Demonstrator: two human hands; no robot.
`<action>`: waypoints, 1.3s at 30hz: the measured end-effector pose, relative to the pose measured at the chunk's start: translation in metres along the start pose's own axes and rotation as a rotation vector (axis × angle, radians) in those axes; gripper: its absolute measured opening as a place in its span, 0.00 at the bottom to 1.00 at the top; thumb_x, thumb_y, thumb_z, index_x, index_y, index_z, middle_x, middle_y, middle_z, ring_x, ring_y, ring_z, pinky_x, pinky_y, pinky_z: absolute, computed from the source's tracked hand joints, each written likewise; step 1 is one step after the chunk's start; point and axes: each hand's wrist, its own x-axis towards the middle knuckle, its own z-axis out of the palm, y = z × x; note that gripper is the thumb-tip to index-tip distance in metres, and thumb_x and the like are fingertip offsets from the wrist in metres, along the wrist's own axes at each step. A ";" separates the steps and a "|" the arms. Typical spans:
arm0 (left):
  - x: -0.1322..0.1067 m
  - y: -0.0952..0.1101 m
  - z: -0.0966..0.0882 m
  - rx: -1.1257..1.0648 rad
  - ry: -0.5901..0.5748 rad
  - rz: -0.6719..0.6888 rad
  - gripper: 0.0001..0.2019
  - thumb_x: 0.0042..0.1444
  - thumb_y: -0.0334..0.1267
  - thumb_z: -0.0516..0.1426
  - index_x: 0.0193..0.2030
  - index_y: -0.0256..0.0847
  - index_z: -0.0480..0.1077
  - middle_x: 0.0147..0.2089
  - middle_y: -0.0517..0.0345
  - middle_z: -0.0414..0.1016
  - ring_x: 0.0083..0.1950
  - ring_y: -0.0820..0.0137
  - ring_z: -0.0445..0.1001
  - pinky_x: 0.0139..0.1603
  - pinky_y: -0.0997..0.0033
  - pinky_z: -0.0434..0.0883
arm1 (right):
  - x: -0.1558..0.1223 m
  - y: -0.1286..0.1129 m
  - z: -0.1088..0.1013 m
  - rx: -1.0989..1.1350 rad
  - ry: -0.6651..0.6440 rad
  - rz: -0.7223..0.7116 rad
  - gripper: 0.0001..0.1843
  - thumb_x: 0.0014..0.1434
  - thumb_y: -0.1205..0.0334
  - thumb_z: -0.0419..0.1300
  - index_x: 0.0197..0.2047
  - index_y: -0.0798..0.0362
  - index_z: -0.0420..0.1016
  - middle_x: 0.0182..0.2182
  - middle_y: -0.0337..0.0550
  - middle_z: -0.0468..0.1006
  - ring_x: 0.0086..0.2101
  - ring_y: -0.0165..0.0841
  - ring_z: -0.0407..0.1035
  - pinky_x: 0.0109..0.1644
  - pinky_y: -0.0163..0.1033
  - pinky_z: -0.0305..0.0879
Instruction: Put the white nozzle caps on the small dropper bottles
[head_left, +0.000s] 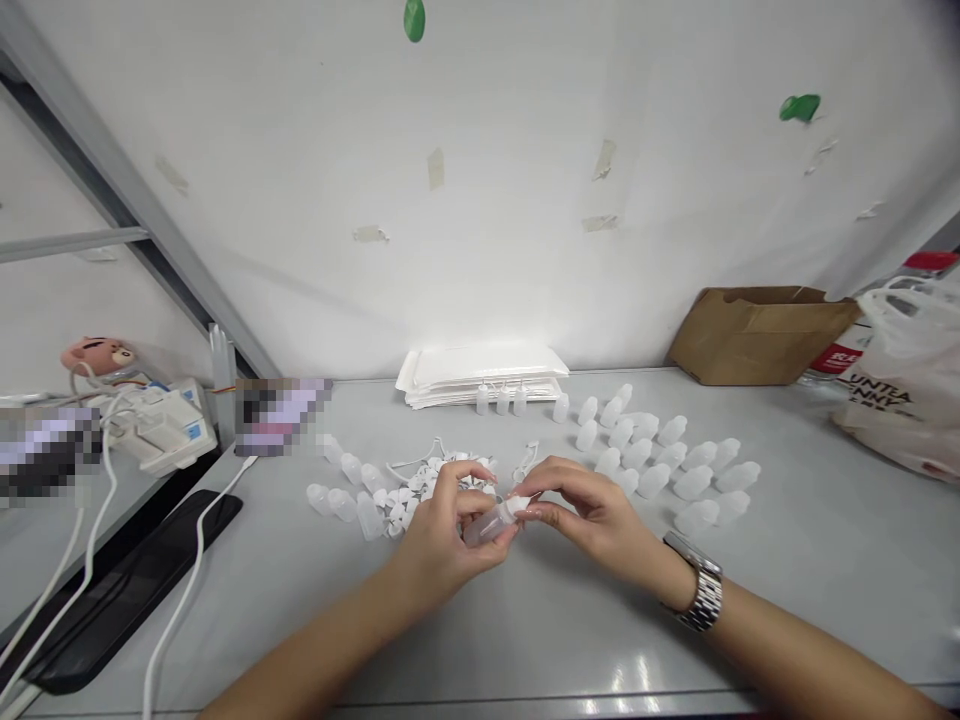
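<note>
Tilted in front of me is a small translucent plastic bottle (486, 526) with a white cap (517, 505) at its upper right end. My left hand (450, 525) is closed around the bottle's body. The thumb and fingers of my right hand (581, 505) pinch the white cap. Just beyond my left hand lies a pile of small white caps (409, 500), partly hidden by that hand. Several similar bottles (349, 480) lie left of the pile. Many more capped bottles (654, 480) stand in a loose group beyond and right of my right hand.
White padded envelopes (480, 370) are stacked against the wall, with three small bottles (502, 400) before them. A brown paper bag (757, 335) and a plastic bag (911, 370) stand at the right. At the left are a black tray-like object (135, 590), white cables (196, 560) and a power strip (165, 425).
</note>
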 end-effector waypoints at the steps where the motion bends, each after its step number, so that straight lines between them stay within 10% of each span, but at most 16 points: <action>1: 0.000 -0.002 -0.001 0.026 0.009 0.028 0.18 0.49 0.37 0.58 0.42 0.46 0.52 0.28 0.68 0.73 0.22 0.77 0.66 0.23 0.77 0.63 | 0.000 0.000 -0.001 -0.014 0.006 -0.015 0.07 0.57 0.67 0.58 0.40 0.50 0.73 0.32 0.41 0.74 0.34 0.30 0.69 0.38 0.37 0.69; 6: 0.001 -0.007 -0.005 0.072 0.058 0.095 0.16 0.52 0.40 0.57 0.43 0.46 0.55 0.44 0.59 0.73 0.29 0.75 0.74 0.26 0.75 0.69 | 0.000 0.004 -0.005 -0.139 -0.003 -0.168 0.09 0.59 0.69 0.55 0.43 0.50 0.71 0.33 0.43 0.75 0.36 0.31 0.70 0.39 0.39 0.70; 17: 0.001 -0.008 -0.002 0.056 -0.034 0.092 0.13 0.54 0.36 0.56 0.44 0.48 0.58 0.43 0.60 0.75 0.45 0.68 0.76 0.31 0.77 0.73 | -0.003 0.005 -0.012 -0.553 -0.126 -0.508 0.18 0.58 0.80 0.47 0.49 0.59 0.65 0.37 0.52 0.74 0.39 0.34 0.68 0.37 0.39 0.71; 31: 0.003 -0.023 0.001 0.492 0.300 0.653 0.12 0.58 0.32 0.52 0.49 0.40 0.58 0.39 0.53 0.75 0.41 0.68 0.76 0.38 0.69 0.75 | -0.004 0.007 0.005 -0.487 0.005 -0.170 0.08 0.62 0.67 0.50 0.44 0.54 0.65 0.31 0.45 0.74 0.32 0.32 0.69 0.34 0.38 0.69; 39: 0.005 -0.019 0.000 0.507 0.241 0.666 0.13 0.58 0.29 0.51 0.49 0.42 0.59 0.37 0.56 0.74 0.38 0.71 0.73 0.39 0.69 0.73 | -0.011 0.010 0.010 -0.320 0.086 -0.091 0.08 0.60 0.66 0.53 0.44 0.49 0.66 0.34 0.43 0.75 0.34 0.32 0.71 0.38 0.38 0.69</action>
